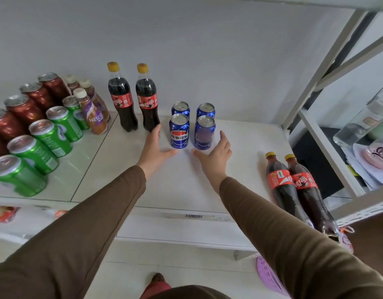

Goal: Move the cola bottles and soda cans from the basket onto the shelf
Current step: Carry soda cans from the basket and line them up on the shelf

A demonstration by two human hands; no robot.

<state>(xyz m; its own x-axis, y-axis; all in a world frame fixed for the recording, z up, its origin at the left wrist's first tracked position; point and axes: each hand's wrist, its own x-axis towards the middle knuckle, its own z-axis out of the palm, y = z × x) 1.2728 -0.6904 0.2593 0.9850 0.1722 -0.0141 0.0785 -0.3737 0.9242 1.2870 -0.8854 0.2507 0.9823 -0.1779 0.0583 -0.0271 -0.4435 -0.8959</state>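
Reaching over the white laminate shelf with both hands, brown sleeves stretched forward. Left hand lying flat, fingers spread wide and holding nothing, thumb almost touching the base of the front-left blue aluminium soda can. Right hand likewise wide and empty, just beside the front-right blue soda can. Standing behind those, two more blue cans, making a tight square of four.

Further left, standing upright by the wall: two dark cola bottles of clear plastic with yellow caps and red labels. Still waiting at the lower right: two more yellow-capped cola bottles, leaning together with bases down in what seems to be the pink mesh basket, only partly in view.

Judging handling: cans likely full, stiff-walled, fairly light, smooth and a little slippery; best taken around the mid-body, not by the rim. Bottles likely heavier, slightly yielding under squeeze, tall and easy to tip; best gripped at the narrowed waist around the label, or at the neck for lifting out.

Reading labels: front-left can showing the round red-white-blue Pepsi emblem with Chinese characters; front-right can's face blurred. Bottle labels carrying white Chinese Coca-Cola script. Off to the left, a purple bottle marked "NESCAFÉ", partly cut off, beside green cans and dark red cans, their writing too small to read.
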